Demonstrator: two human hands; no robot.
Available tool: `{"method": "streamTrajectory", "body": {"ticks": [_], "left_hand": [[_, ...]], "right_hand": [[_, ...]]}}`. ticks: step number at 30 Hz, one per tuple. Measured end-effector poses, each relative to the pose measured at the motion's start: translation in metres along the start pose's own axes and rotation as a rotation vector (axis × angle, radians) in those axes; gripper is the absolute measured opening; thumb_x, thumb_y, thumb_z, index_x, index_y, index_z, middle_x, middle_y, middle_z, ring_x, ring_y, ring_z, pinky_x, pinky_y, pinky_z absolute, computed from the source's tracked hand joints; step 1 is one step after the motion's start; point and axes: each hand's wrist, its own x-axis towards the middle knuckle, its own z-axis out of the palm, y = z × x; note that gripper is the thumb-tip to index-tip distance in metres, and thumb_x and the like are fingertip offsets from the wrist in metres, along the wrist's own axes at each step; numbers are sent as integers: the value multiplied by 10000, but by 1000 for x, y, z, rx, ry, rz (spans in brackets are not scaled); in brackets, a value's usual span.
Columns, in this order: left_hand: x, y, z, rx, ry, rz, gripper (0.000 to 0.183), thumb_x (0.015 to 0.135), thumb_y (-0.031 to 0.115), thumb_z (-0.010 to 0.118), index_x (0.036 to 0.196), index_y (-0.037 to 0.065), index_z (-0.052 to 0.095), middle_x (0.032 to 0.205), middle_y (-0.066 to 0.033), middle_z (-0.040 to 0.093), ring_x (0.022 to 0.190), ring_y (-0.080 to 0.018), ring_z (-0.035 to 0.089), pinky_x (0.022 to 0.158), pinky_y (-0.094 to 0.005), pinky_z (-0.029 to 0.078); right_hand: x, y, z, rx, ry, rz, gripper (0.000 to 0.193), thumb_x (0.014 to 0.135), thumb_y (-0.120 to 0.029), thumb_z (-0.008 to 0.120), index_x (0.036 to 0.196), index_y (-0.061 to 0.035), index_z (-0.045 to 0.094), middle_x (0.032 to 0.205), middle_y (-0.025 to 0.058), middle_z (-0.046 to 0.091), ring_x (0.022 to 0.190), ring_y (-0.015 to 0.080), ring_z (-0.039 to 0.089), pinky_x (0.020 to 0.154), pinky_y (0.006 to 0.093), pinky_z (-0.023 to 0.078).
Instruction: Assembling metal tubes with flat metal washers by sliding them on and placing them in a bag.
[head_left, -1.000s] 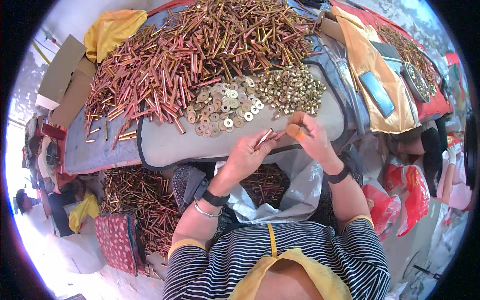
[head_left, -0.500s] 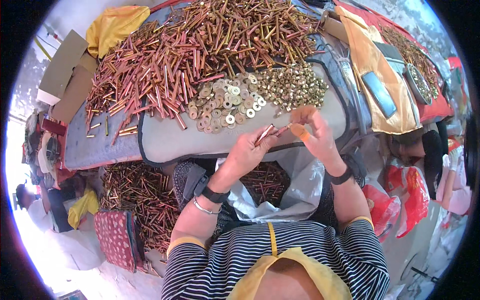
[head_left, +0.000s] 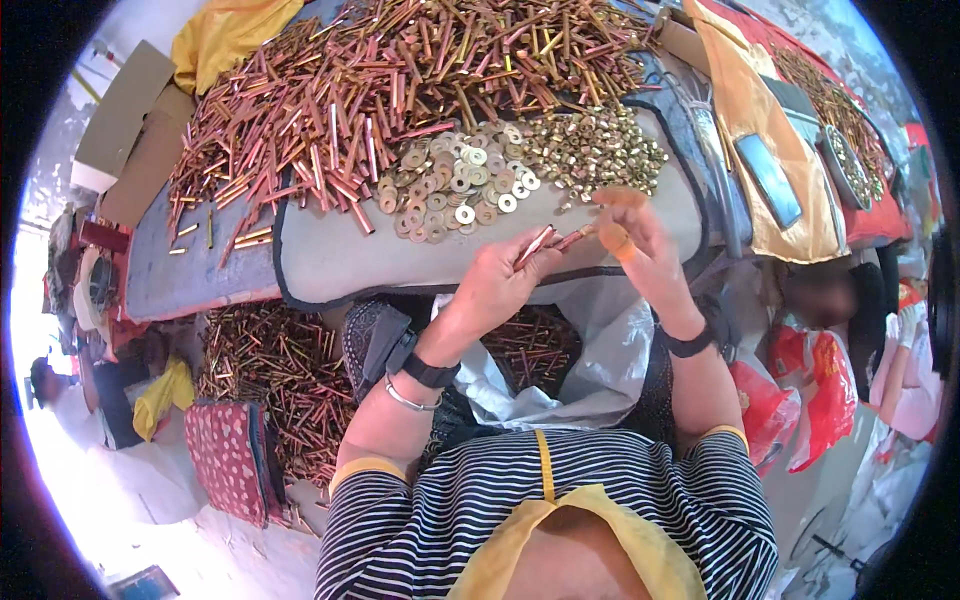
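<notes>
My left hand [head_left: 505,285] is closed around copper-coloured metal pieces, at least one a bolt [head_left: 572,240] whose end points toward my right hand [head_left: 645,250]. A shiny tube-like piece [head_left: 535,248] shows between the left fingers. Orange coverings wrap the thumb and forefinger of my right hand, at the bolt's end. Its forefinger is smeared by motion, and whether it grips the bolt is unclear. Both hands are over the near edge of a grey, black-edged mat [head_left: 340,255]. Beyond them lie a pile of flat washers [head_left: 455,185] and a pile of small brass-coloured nuts [head_left: 590,150].
A large heap of copper-coloured bolts and tubes [head_left: 330,110] covers the table's far side. More pieces [head_left: 270,370] lie below at left. A white sack [head_left: 600,370] is between my knees. At right, a phone [head_left: 768,180] rests on orange cloth [head_left: 735,70].
Both hands have shifted slightly right with the bolt, and the right hand's fingers have moved at its end. My head view has tilted a little.
</notes>
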Motion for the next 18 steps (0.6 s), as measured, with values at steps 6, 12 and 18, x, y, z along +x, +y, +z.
{"method": "streamTrajectory", "body": {"ticks": [6,12,18], "left_hand": [[0,-6,6,30,-20,15,226,923,160,574,1092,15,613,747,53,504,712,-41,429,629,-221,404],[0,-16,9,-2,-24,-9,242,925,163,569,1121,28,614,776,58,536,712,-45,454,642,-218,409],[-1,0,1,8,-4,-133,216,925,162,570,1073,18,634,800,78,534,707,-14,428,622,-174,366]], "right_hand": [[-5,16,-7,-188,-83,3,184,863,-175,648,921,-3,614,821,15,599,743,99,530,660,259,429],[-7,20,-3,-220,34,-142,172,859,-174,635,929,-18,626,802,57,612,716,132,554,639,278,441],[3,1,11,-32,103,-250,171,829,-146,672,897,3,623,721,80,602,677,147,562,613,286,441]]}}
